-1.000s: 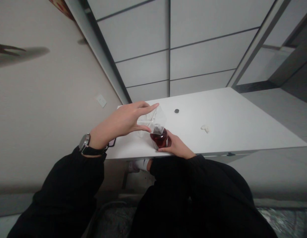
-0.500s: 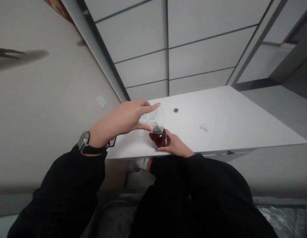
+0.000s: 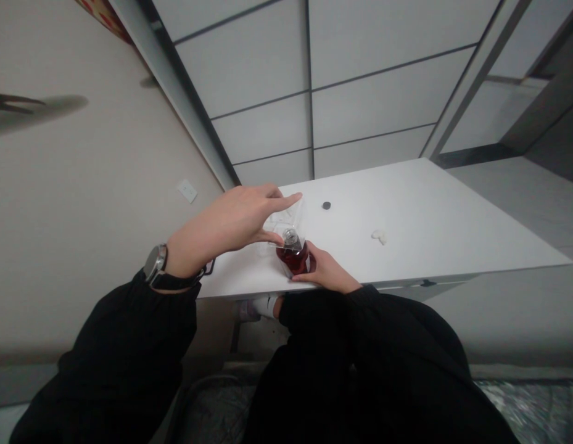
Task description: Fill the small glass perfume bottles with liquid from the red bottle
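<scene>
My left hand [image 3: 249, 216], with a watch on its wrist, pinches a clear plastic container [image 3: 290, 216] between thumb and fingers. Its see-through wall overlaps the neck of a bottle of dark red liquid [image 3: 293, 260]. Whether container and bottle touch, I cannot tell. Around the bottle's lower right side curls my right hand [image 3: 330, 268], near the front edge of the white tabletop [image 3: 434, 216]. The bottle's round mouth shows through the clear plastic. A small dark round cap [image 3: 327, 205] lies beyond the hands.
A crumpled whitish scrap [image 3: 379, 237] lies right of the bottle. Panelled white doors [image 3: 263, 80] rise behind the table, and a wall with a socket plate [image 3: 187, 191] stands at left. A dark-rimmed item [image 3: 210, 266] is partly hidden behind my left wrist.
The view has shifted very slightly. The bottle's mouth shows a little rounder through the clear plastic; both hands keep their hold.
</scene>
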`<state>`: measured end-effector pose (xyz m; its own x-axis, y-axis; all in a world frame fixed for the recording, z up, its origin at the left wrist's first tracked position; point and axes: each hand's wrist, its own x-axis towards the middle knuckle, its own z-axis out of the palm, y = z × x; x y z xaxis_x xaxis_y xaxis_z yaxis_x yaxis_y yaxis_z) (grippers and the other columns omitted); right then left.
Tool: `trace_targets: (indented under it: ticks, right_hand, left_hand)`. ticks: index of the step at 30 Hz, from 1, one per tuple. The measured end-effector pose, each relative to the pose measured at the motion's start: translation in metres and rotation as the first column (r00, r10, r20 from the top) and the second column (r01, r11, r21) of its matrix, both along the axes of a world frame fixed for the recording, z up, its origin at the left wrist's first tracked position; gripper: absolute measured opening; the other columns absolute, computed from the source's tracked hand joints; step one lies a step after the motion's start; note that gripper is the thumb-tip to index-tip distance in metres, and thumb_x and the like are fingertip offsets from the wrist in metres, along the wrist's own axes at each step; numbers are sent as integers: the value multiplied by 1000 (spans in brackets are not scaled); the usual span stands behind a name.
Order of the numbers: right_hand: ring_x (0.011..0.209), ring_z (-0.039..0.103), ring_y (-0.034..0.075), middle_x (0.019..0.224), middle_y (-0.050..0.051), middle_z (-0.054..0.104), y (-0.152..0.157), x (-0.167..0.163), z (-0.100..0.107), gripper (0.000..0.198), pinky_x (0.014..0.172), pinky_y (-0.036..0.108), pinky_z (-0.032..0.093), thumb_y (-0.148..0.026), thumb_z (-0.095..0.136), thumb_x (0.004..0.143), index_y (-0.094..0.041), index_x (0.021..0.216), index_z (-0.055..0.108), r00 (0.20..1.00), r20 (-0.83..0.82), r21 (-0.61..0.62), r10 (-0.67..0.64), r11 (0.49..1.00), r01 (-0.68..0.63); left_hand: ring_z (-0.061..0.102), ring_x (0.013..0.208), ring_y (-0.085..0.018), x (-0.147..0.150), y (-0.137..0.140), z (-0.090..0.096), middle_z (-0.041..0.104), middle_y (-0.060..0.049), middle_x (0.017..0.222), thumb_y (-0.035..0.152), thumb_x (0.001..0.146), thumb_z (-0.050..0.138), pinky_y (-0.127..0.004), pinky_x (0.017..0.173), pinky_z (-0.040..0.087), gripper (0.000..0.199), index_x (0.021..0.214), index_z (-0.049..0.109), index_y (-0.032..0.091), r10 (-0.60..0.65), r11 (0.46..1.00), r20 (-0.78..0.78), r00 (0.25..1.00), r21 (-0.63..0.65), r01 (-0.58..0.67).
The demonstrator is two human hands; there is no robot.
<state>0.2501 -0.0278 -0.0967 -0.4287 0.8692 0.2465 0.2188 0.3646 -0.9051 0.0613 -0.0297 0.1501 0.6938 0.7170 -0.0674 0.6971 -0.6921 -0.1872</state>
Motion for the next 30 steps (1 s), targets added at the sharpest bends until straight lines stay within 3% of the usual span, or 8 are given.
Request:
trace_targets:
  ticks: [9, 20, 25, 30]
  right_hand:
    - [142, 58, 36, 154, 13, 62, 1, 0, -4, 100, 119, 54, 44, -44, 96, 71, -25, 156, 47, 999, -34, 7, 23, 1000, -22]
    - [141, 59, 36, 152, 14, 62, -1, 0, -2, 100, 120, 56, 43, -41, 95, 72, -26, 157, 44, 998, -46, -24, 33, 999, -34]
    - [149, 50, 36, 159, 16, 52, -5, -13, -5, 111, 127, 55, 36, -42, 98, 64, -25, 157, 39, 983, -172, -1, -59, 998, 60]
    - [137, 60, 35, 147, 15, 63, -9, -27, -8, 88, 120, 54, 44, -43, 91, 74, -23, 147, 47, 971, -200, -19, -132, 991, 131]
  left_hand:
    - [67, 120, -32, -15, 1, -10, 65, -15, 142, 60, 99, 64, -38, 96, 50, 78, 163, 42, 21, 49, 999, 85, 995, -7, -48]
    - [65, 123, -33, -26, 1, -21, 64, -16, 144, 63, 97, 64, -40, 100, 50, 81, 163, 41, 22, 75, 997, 159, 984, -11, -74]
    - [66, 121, -33, -25, 0, -20, 65, -16, 141, 65, 98, 60, -39, 97, 50, 80, 163, 41, 22, 64, 998, 140, 988, 12, -67]
    - [67, 118, -33, -21, -2, -17, 66, -16, 139, 65, 99, 60, -38, 94, 51, 79, 163, 41, 23, 68, 997, 97, 993, 29, -71]
